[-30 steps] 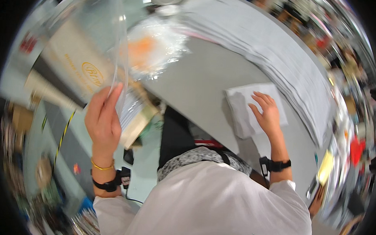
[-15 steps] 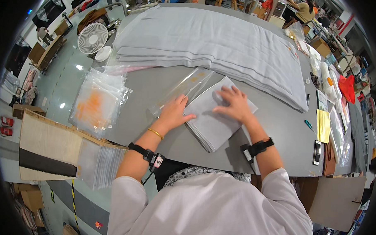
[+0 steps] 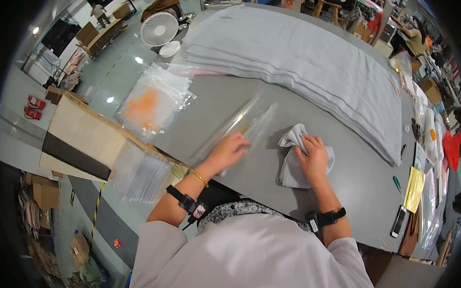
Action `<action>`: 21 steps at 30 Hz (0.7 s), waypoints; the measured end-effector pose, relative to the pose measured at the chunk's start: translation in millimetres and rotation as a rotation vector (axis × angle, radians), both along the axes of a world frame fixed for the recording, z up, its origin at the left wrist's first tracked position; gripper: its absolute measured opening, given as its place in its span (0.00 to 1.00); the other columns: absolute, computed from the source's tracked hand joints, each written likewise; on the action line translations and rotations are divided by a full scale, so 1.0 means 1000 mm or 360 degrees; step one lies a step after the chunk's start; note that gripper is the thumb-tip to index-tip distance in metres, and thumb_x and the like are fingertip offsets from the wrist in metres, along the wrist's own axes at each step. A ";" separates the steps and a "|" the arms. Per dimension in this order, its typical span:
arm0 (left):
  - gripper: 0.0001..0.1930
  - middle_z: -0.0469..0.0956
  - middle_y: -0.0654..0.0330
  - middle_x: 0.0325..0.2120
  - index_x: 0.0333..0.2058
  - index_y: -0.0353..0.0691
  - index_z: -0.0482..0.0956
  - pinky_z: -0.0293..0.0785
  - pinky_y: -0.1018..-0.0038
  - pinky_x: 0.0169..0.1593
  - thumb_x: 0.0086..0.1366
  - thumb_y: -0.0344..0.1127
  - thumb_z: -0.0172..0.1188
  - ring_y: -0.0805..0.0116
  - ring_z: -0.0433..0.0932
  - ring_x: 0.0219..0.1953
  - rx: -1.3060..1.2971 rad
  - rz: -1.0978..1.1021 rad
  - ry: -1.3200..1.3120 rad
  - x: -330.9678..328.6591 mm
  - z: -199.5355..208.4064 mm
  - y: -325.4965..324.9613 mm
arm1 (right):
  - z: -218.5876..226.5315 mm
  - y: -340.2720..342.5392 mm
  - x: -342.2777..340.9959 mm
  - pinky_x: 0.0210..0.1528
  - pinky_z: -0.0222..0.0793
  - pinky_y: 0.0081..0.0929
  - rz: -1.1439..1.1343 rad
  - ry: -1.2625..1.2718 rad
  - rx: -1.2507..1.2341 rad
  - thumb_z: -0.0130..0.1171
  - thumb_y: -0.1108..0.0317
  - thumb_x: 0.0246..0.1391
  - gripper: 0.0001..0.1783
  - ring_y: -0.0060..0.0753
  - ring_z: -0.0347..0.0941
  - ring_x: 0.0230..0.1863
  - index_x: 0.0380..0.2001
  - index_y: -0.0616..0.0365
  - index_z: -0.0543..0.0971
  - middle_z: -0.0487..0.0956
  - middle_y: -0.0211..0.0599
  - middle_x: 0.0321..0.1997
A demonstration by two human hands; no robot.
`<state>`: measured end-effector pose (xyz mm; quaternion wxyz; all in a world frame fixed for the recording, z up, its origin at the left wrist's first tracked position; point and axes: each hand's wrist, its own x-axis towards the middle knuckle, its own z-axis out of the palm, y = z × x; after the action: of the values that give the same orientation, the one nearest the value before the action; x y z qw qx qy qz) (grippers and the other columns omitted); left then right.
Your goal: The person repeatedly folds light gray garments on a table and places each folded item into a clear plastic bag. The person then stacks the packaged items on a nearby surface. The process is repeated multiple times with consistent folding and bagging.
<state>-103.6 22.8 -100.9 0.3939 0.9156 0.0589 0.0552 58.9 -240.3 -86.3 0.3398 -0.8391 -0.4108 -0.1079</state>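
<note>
My right hand [image 3: 314, 156] is closed around a folded light-grey cloth [image 3: 294, 169], whose top edge bunches up above the fingers. To its left, my left hand [image 3: 229, 154] is at a clear plastic bag [image 3: 252, 117]. Its fingers are curled in and seem to pinch the bag, which is smeared by motion. Beyond both hands a long stack of light-grey fabric [image 3: 294, 50] lies across the table in layers.
Clear bags with orange marks [image 3: 148, 103] are piled at the table's left edge. Below them, more bags [image 3: 145, 174] stand in a row beside a wooden board [image 3: 84, 123]. On the right lie a phone [image 3: 398, 221], a yellow sheet [image 3: 415, 188] and a green-handled tool [image 3: 397, 183].
My right hand has gathered up the cloth that lay flat and drawn it right, off the bag's edge. My left hand has come away from the cloth and onto the bag. The view has shifted.
</note>
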 end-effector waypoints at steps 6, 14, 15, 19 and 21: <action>0.19 0.73 0.51 0.52 0.54 0.37 0.77 0.79 0.52 0.45 0.64 0.28 0.59 0.43 0.81 0.43 0.0342 0.0101 0.0061 -0.012 -0.004 -0.037 | 0.003 0.060 -0.047 0.59 0.72 0.44 0.0340 -0.0115 -0.0072 0.74 0.66 0.45 0.20 0.48 0.76 0.59 0.44 0.58 0.86 0.83 0.39 0.58; 0.20 0.80 0.46 0.40 0.59 0.41 0.71 0.81 0.53 0.42 0.70 0.32 0.53 0.45 0.81 0.45 0.0320 -0.0037 -0.0134 -0.020 0.048 -0.018 | -0.041 0.110 -0.050 0.72 0.55 0.60 0.0473 -0.0286 -0.0495 0.71 0.50 0.48 0.28 0.62 0.65 0.71 0.52 0.50 0.86 0.73 0.51 0.70; 0.18 0.80 0.47 0.40 0.57 0.38 0.72 0.82 0.55 0.42 0.69 0.31 0.54 0.47 0.81 0.43 0.0372 -0.0155 -0.0353 -0.019 0.049 -0.022 | -0.046 0.124 -0.043 0.73 0.51 0.62 0.0454 -0.0349 -0.0525 0.70 0.47 0.49 0.30 0.64 0.63 0.73 0.53 0.49 0.86 0.72 0.54 0.71; 0.26 0.78 0.49 0.42 0.60 0.32 0.69 0.83 0.60 0.39 0.63 0.30 0.58 0.51 0.81 0.43 0.1388 -0.0073 -0.0406 -0.014 0.036 -0.023 | -0.062 0.189 -0.021 0.77 0.39 0.70 0.0276 -0.0518 -0.0492 0.64 0.32 0.48 0.41 0.71 0.55 0.77 0.62 0.41 0.81 0.67 0.57 0.74; 0.29 0.78 0.48 0.43 0.62 0.31 0.68 0.84 0.61 0.39 0.62 0.30 0.59 0.51 0.81 0.42 0.1234 -0.0112 -0.0148 -0.016 0.029 -0.017 | -0.065 0.195 -0.013 0.76 0.38 0.73 0.0260 -0.0481 -0.0553 0.64 0.20 0.40 0.53 0.72 0.52 0.78 0.67 0.36 0.77 0.65 0.55 0.76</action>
<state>-119.8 5.7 -71.6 0.0227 0.9945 -0.0157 0.1013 46.0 -45.1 -151.3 0.1327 -0.8233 -0.5358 -0.1322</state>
